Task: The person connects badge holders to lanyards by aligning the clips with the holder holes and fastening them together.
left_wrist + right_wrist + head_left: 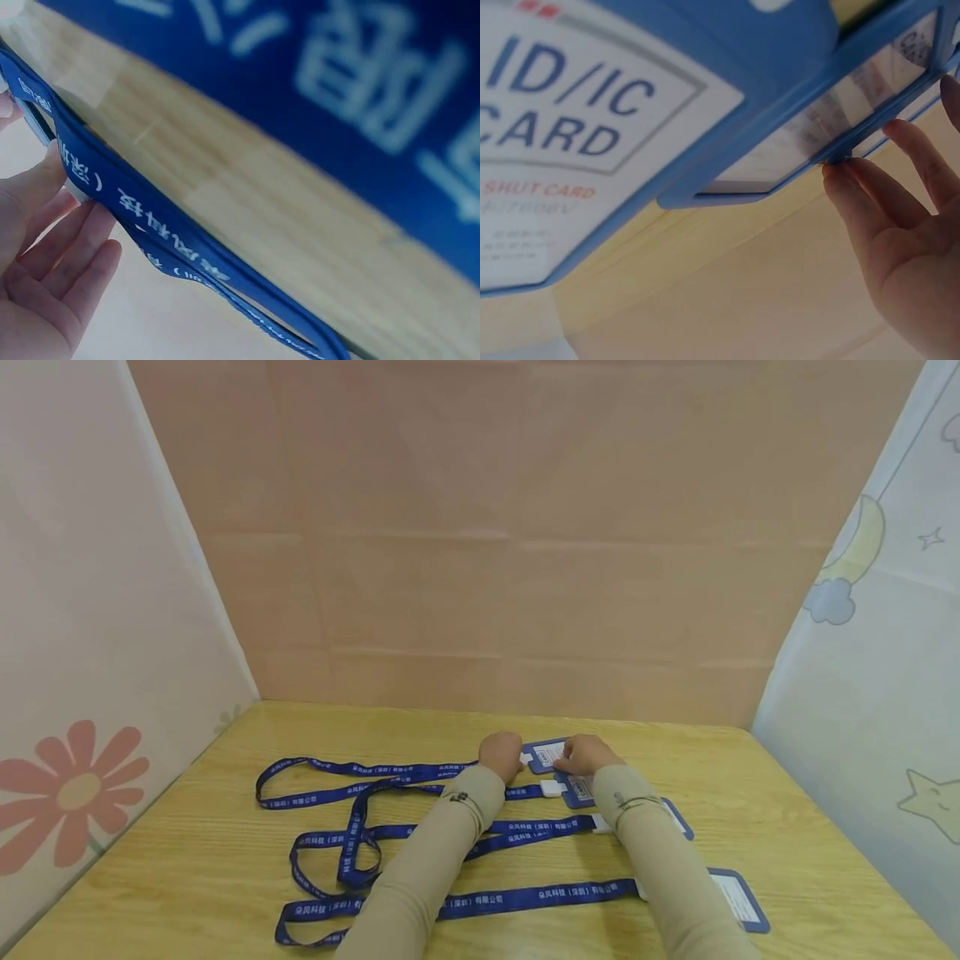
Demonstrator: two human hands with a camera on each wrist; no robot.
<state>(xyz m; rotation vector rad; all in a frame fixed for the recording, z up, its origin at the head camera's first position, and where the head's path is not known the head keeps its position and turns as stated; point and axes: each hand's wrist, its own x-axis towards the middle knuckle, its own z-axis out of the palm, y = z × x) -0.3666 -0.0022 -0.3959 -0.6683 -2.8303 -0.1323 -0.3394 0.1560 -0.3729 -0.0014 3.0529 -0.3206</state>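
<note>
At the far side of the table, my left hand pinches a blue printed lanyard close to its white clip. The blue badge holder on that lanyard lies between my two hands, with a white card inside. My right hand grips its right end, thumb and fingertips at the edges. Just nearer lies a second badge holder, partly below the right hand. In the right wrist view, a large badge holder with "ID/IC CARD" print fills the left side.
Two more badge holders lie nearer on the right, one by the right sleeve and one at the front. Their lanyards stretch leftward under the forearms, with loops overlapping. A plain backdrop stands behind the wooden table.
</note>
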